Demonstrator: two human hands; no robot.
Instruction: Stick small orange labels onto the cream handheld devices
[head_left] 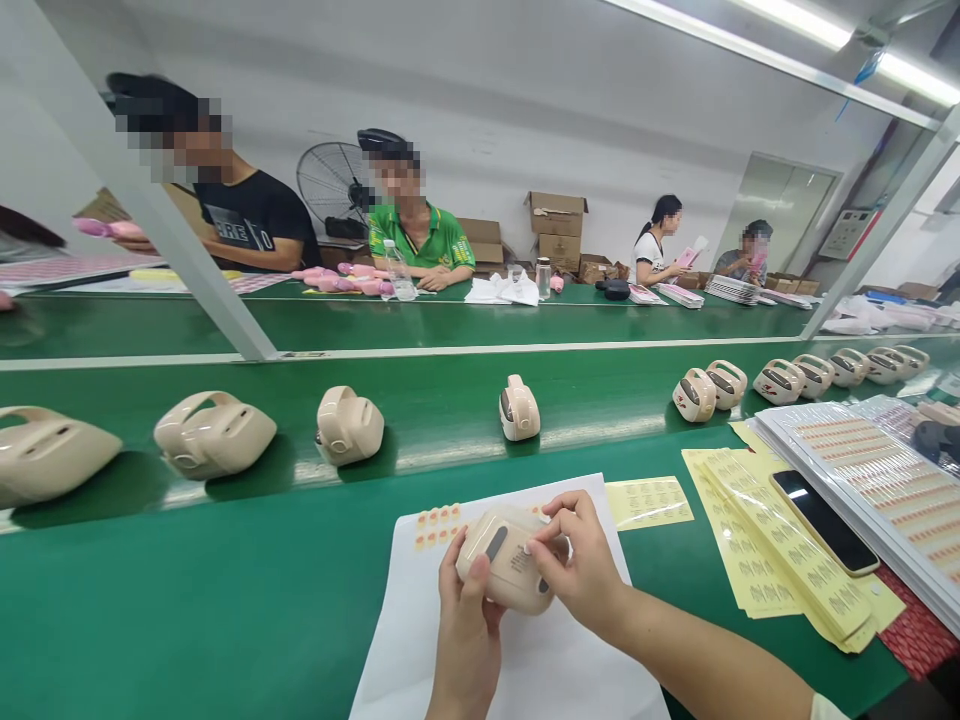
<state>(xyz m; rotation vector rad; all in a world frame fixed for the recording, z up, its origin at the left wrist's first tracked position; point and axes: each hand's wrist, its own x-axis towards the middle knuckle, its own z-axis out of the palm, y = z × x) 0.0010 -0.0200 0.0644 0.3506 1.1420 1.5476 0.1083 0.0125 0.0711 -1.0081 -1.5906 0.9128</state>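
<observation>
My left hand (471,610) is wrapped round a beige plastic device (499,580) with rounded corners, its face with grey strips and small printed text turned up. Over the right part of that face is my right hand (581,560), thumb and forefinger brought together at the surface. A tiny pale spot shows at the thumb tip, too small to name. Beneath both hands lies a white sheet (405,620) bearing rows of small orange round stickers (437,527) near its top edge; the device and hands partly cover them.
Several beige handled devices (215,437) stand along the green conveyor belt (442,400). Right of me lie yellow sticker sheets (750,540), a phone (825,520) and a stack of printed sheets (862,480). Across the belt, several people sit by pink items; a metal post (172,200) rises left.
</observation>
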